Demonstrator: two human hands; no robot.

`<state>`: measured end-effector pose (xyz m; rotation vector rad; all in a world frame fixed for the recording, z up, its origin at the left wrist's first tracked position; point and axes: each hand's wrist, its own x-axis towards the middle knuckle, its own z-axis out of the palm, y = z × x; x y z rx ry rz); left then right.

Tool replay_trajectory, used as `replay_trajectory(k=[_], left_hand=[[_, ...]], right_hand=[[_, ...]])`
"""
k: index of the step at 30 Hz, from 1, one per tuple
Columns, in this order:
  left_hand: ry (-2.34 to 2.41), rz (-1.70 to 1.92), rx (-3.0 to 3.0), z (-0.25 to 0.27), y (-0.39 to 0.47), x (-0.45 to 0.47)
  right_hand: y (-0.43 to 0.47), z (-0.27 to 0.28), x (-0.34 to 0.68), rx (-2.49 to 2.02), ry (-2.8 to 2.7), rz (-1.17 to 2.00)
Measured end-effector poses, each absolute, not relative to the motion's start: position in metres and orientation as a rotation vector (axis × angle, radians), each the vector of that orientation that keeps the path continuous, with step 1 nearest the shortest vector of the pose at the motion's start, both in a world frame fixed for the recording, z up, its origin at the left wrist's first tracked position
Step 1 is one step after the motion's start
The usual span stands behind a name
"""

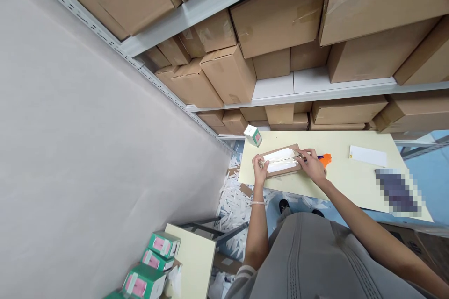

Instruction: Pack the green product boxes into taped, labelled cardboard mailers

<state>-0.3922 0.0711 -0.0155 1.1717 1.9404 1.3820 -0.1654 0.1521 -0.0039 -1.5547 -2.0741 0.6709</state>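
On the pale yellow table lies a shallow cardboard box point(285, 174) with a white lining or sheets point(278, 156) showing inside and something shiny along it. My left hand point(260, 168) is closed at the box's left end, thumb on top and fingers curled at the edge. Over the right end, my right hand point(311, 164) has its fingers pinched together at the shiny edge of the contents. An orange object point(327, 160) with a dark blue part, of a kind I cannot make out, lies just beyond the right hand, partly hidden by it.
A small white-and-green carton point(252, 135) stands at the table's point(336, 187) back left corner. A white card point(368, 155) and a blurred dark object point(398, 190) lie right. Shelves with cardboard boxes point(280, 9) rise behind. Green cartons point(143, 280) stand lower left; paper strips point(233, 210) litter the floor.
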Motion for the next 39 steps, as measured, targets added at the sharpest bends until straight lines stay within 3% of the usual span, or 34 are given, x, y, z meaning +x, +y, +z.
replay_trajectory(k=[10,16,19,26,34,39], left_hand=[[2.234,0.870,1.619,0.019,0.064,-0.364],[2.222,0.392,2.058,0.008,0.064,-0.325],[2.262,0.350,2.112,0.004,0.064,-0.325],[2.228,0.389,2.083,0.008,0.067,-0.328],[2.219,0.416,2.074,0.005,0.057,-0.326],[2.231,0.402,2.094,0.005,0.056,-0.327]], right_hand=[[0.129,-0.008,-0.174,-1.586,-1.896,0.719],[0.146,-0.027,-0.146,-1.448,-1.892,0.733],[0.149,-0.056,-0.120,-1.635,-1.849,0.678],[0.125,-0.101,-0.108,-1.726,-2.521,0.669],[0.147,-0.089,-0.101,-1.835,-2.479,0.602],[0.156,-0.077,-0.104,-1.847,-2.411,0.740]])
